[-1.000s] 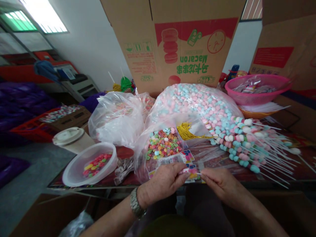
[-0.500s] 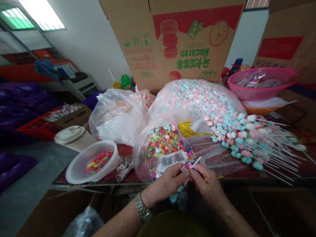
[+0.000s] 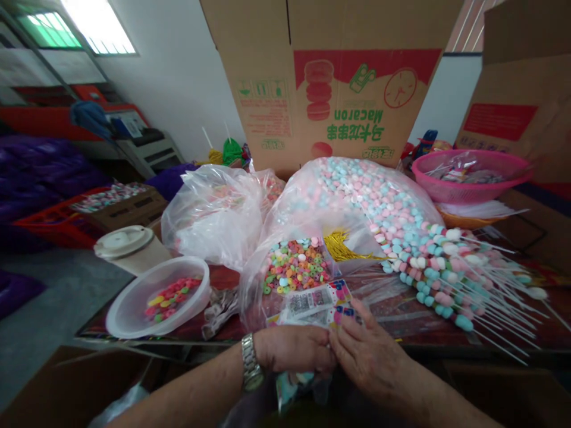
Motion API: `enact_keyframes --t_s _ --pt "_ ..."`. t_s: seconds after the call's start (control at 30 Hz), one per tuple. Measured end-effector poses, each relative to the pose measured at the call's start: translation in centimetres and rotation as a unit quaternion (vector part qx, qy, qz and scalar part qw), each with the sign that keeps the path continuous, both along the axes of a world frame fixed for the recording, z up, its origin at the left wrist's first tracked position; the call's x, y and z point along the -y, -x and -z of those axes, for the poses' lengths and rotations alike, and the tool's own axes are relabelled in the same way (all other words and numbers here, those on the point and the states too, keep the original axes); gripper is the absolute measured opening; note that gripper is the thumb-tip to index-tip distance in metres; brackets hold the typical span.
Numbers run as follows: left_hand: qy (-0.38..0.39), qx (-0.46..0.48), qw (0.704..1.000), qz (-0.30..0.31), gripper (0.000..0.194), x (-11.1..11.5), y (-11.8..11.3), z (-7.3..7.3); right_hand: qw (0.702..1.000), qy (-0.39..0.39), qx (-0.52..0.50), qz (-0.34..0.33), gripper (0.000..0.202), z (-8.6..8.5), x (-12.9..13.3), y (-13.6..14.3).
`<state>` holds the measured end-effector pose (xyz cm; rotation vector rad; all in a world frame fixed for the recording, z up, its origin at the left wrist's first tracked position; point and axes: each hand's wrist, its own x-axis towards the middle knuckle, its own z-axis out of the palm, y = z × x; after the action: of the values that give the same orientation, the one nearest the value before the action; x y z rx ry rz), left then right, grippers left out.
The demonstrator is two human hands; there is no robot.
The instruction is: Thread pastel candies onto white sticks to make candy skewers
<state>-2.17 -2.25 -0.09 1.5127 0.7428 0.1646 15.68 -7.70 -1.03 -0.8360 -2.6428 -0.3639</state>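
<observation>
My left hand point(image 3: 294, 351), with a metal watch on the wrist, is closed at the table's front edge on a clear wrapper point(image 3: 297, 386) with pale blue pieces that hangs below it. Against its fingers lies my right hand point(image 3: 366, 351), its fingertips on the printed labels point(image 3: 312, 300); whether it pinches anything is hidden. Behind the labels are colourful cereal rings point(image 3: 294, 267) and gold twist ties point(image 3: 341, 246), on a big clear bag of pastel candies point(image 3: 366, 184). The white stick seen earlier does not show.
Candy skewers point(image 3: 450, 273) lie at the right, below a pink basket point(image 3: 473, 190). On the left stand a translucent bowl point(image 3: 129, 303) with red and yellow rings, a lidded container point(image 3: 129, 246) and a plastic bag point(image 3: 214, 220). A Macaron carton point(image 3: 263, 65) rises behind.
Both hands have shifted and now press together, my left hand turned with its back up. The white stick and small printed label between the fingers are no longer visible there. The view has tilted slightly.
</observation>
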Motion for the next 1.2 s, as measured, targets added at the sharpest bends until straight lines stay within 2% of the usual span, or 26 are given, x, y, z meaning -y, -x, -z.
enact_keyframes --t_s 0.07,0.1,0.13,0.17,0.2,0.27,0.3,0.33,0.37,0.4,0.43,0.47,0.5,0.53,0.57,0.6,0.67,0.73,0.8,0.87,0.97,1.1,1.2 --pt "-0.04 -0.071 0.99 0.114 0.022 0.1 -0.3 0.1 0.998 0.054 -0.013 -0.009 0.02 1.4 0.2 0.2" --pt "-0.108 -0.122 0.973 0.163 0.022 0.3 -0.4 -0.1 0.993 0.102 -0.055 -0.002 0.021 2.1 0.3 0.5" --pt "-0.209 -0.166 0.945 0.19 0.02 0.4 -0.5 -0.4 0.978 0.173 -0.12 0.017 0.023 2.6 0.4 0.8" --pt "-0.325 -0.197 0.904 0.195 0.013 0.5 -0.5 -0.7 0.941 0.268 -0.202 0.047 0.026 3.0 0.5 1.1" --pt "-0.432 -0.208 0.858 0.183 0.004 0.6 -0.4 -1.1 0.875 0.381 -0.288 0.078 0.029 3.1 0.6 1.5" --pt "-0.579 -0.178 0.782 0.15 0.013 0.6 0.1 -1.6 0.683 0.592 -0.413 0.113 0.037 2.6 0.6 2.1" --pt "-0.615 -0.142 0.764 0.134 0.016 0.6 0.4 -1.7 0.594 0.667 -0.435 0.112 0.04 2.0 0.4 2.2" --pt "-0.633 -0.1 0.76 0.111 0.016 0.6 0.8 -1.7 0.534 0.718 -0.433 0.109 0.041 1.2 0.1 2.0" --pt "-0.635 -0.059 0.767 0.076 0.016 0.5 1.1 -1.4 0.514 0.747 -0.409 0.102 0.041 0.3 -0.6 1.5" --pt "-0.62 -0.021 0.784 0.032 0.017 0.5 1.3 -1.0 0.539 0.747 -0.376 0.103 0.04 -0.9 -1.5 0.8" --pt "-0.586 0.008 0.81 -0.024 0.019 0.5 1.5 -0.5 0.597 0.717 -0.34 0.12 0.039 -2.0 -2.8 -0.2" --pt "-0.533 0.028 0.841 -0.087 0.02 0.6 1.5 0.0 0.681 0.649 -0.304 0.15 0.037 -3.1 -4.4 -1.4" --pt "-0.466 0.038 0.871 -0.15 0.02 0.6 1.4 0.5 0.772 0.54 -0.273 0.195 0.035 -4.0 -6.3 -2.6" --pt "-0.386 0.041 0.897 -0.21 0.021 0.7 1.3 0.9 0.842 0.417 -0.232 0.254 0.034 -4.7 -8.5 -3.7" --pt "-0.3 0.04 0.916 -0.263 0.023 0.8 1.1 1.2 0.876 0.327 -0.165 0.314 0.032 -5.1 -10.7 -4.7" --pt "-0.213 0.04 0.927 -0.307 0.025 0.7 0.9 1.4 0.881 0.303 -0.128 0.341 0.028 -5.1 -12.8 -5.4" --pt "-0.066 0.043 0.927 -0.366 0.025 0.5 0.7 1.5 0.877 0.312 -0.07 0.359 0.019 -4.3 -16.6 -6.0" --pt "0.022 0.061 0.915 -0.399 0.023 0.1 0.7 1.3 0.869 0.349 -0.038 0.349 0.013 -3.0 -19.2 -5.7" --pt "0.064 0.082 0.897 -0.429 0.021 -0.3 1.1 1.1 0.866 0.371 -0.022 0.336 0.023 -2.0 -20.4 -5.3" --pt "0.1 0.098 0.877 -0.46 0.019 -0.6 1.4 1.0 0.868 0.375 -0.031 0.323 0.025 -1.7 -20.7 -5.4" --pt "0.141 0.118 0.855 -0.485 0.017 -0.8 1.4 0.7 0.882 0.349 -0.082 0.307 0.014 -2.6 -20.2 -6.3" --pt "0.143 0.151 0.856 -0.473 0.016 -0.9 0.4 0.0 0.895 0.279 -0.183 0.294 0.021 -4.3 -18.5 -7.1" --pt "0.144 0.164 0.859 -0.463 0.014 -1.0 -0.2 -0.4 0.897 0.258 -0.227 0.279 0.027 -5.0 -16.1 -6.2"
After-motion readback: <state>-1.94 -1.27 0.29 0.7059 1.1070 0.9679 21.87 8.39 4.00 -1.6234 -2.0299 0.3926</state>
